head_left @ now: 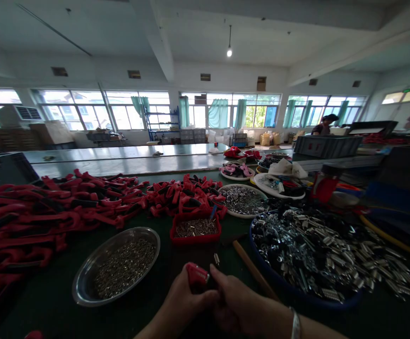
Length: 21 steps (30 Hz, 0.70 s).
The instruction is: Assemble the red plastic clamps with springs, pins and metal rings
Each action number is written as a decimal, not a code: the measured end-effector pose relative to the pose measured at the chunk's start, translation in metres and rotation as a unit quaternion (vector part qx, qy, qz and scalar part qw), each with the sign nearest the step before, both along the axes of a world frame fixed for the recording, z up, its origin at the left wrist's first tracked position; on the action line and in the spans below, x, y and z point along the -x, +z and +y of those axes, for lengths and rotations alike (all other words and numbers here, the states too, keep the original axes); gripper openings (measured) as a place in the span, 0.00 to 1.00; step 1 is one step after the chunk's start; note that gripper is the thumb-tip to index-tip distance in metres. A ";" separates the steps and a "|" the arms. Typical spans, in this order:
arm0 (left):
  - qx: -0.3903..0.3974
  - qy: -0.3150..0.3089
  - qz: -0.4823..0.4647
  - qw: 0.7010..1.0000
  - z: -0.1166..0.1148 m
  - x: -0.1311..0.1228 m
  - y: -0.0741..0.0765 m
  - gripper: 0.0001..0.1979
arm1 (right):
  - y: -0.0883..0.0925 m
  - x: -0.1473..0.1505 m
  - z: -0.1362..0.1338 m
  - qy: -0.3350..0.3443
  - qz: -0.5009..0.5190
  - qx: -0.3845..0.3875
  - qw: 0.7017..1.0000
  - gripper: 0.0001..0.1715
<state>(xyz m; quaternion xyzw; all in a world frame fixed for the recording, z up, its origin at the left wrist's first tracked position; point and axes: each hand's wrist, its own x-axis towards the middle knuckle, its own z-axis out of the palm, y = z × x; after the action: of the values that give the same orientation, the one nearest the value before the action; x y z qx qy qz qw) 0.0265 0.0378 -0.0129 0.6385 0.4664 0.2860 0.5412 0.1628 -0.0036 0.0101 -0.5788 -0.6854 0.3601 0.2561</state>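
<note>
At the near edge of the bench, a red plastic tool body (196, 274) with a bright metal bit at its end pokes up between my hands. My left hand (185, 299) is closed around it from the left. My right hand (236, 296), with a silver bangle on the wrist, is pressed against the left. Its fingers are curled, one fingertip by the metal end; whatever they grip is hidden. Just beyond lies a small ribbed metal piece (216, 259). A red bin (196, 239) of small metal pins stands ahead.
Left is a steel bowl (81, 282) of small metal parts, behind it heaped red tool bodies (95, 202). Right are a wooden handle (252, 266) and a blue tray (296, 287) heaped with metal parts. A white tray (240, 214) is farther back. A person (323, 126) is beyond a grey crate (326, 146).
</note>
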 end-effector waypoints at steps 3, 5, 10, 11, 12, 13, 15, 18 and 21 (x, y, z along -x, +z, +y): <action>-0.127 -0.053 0.123 0.983 0.006 0.011 0.000 0.24 | 0.004 -0.002 0.000 0.032 0.015 0.159 0.987 0.37; -0.174 -0.080 0.195 0.962 0.011 0.018 0.004 0.23 | 0.005 -0.013 0.005 -0.049 -0.072 0.034 0.996 0.37; -0.268 -0.086 0.309 0.908 0.022 0.023 0.006 0.38 | -0.005 -0.044 0.037 -0.139 -0.300 -0.073 0.941 0.18; -0.273 -0.083 0.326 0.901 0.023 0.022 0.004 0.41 | -0.008 -0.046 0.042 -0.129 -0.317 -0.063 0.937 0.16; -0.276 -0.081 0.339 0.896 0.024 0.020 0.003 0.42 | -0.011 -0.048 0.046 -0.119 -0.319 -0.055 0.938 0.14; -0.276 -0.080 0.347 0.893 0.023 0.018 0.002 0.41 | -0.013 -0.048 0.048 -0.113 -0.318 -0.054 0.940 0.12; -0.271 -0.068 0.355 0.892 0.021 0.015 0.003 0.38 | -0.017 -0.047 0.045 -0.102 -0.321 -0.058 0.940 0.12; -0.275 -0.048 0.356 0.892 0.017 0.017 0.005 0.34 | -0.021 -0.048 0.034 -0.072 -0.327 -0.064 0.940 0.12; -0.275 -0.058 0.328 0.902 0.015 0.026 0.005 0.33 | -0.016 -0.052 0.022 -0.054 -0.317 -0.066 0.945 0.12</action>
<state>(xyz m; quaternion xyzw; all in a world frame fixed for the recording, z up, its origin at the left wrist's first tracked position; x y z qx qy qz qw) 0.0004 0.0533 -0.0083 0.8453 0.4829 0.1457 0.1764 0.2149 0.0188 -0.0061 -0.6809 -0.7212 0.0973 0.0825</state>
